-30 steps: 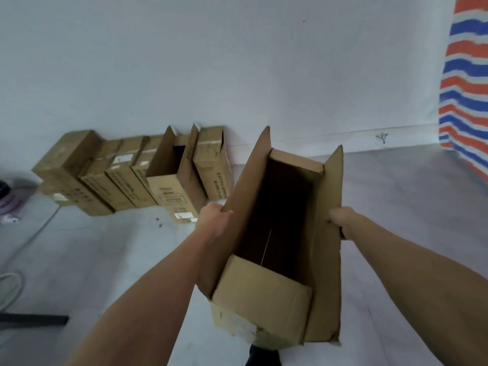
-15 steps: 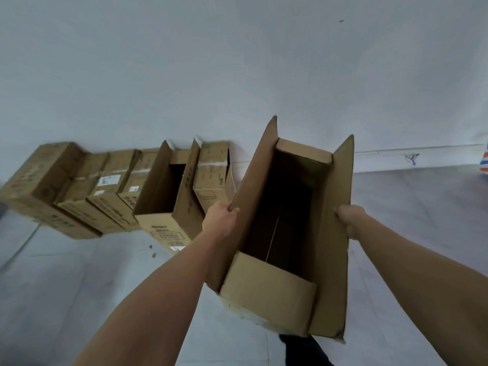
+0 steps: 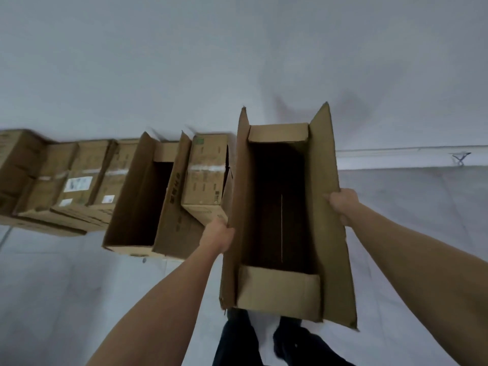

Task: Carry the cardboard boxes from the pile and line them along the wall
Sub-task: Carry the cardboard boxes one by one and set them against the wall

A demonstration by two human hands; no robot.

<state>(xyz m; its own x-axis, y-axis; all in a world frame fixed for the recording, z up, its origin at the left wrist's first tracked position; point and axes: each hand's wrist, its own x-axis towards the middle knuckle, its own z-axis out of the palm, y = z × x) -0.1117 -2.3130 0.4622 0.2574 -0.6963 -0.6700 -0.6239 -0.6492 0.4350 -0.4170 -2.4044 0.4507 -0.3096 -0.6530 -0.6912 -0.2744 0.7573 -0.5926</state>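
I hold a long, empty cardboard box [image 3: 327, 233] with its top flaps standing open, above the floor just right of the row. My left hand [image 3: 217, 235] grips its left flap and my right hand [image 3: 343, 206] grips its right flap. Along the white wall [image 3: 237, 62] runs a row of boxes: a closed taped box [image 3: 207, 178] nearest to mine, then an open empty box [image 3: 137, 202], then several closed boxes [image 3: 79, 180] further left. The held box's far end is close to the wall.
The grey tiled floor [image 3: 66, 286] stretches in front of the row and to the right of my box. A white skirting strip [image 3: 396, 153] runs along the wall's foot. My legs and feet [image 3: 264, 339] show below the box.
I have stepped closer to the wall. The held box has swung from a slant to square with the wall, beside the taped box. The striped sheet at right has left the view.
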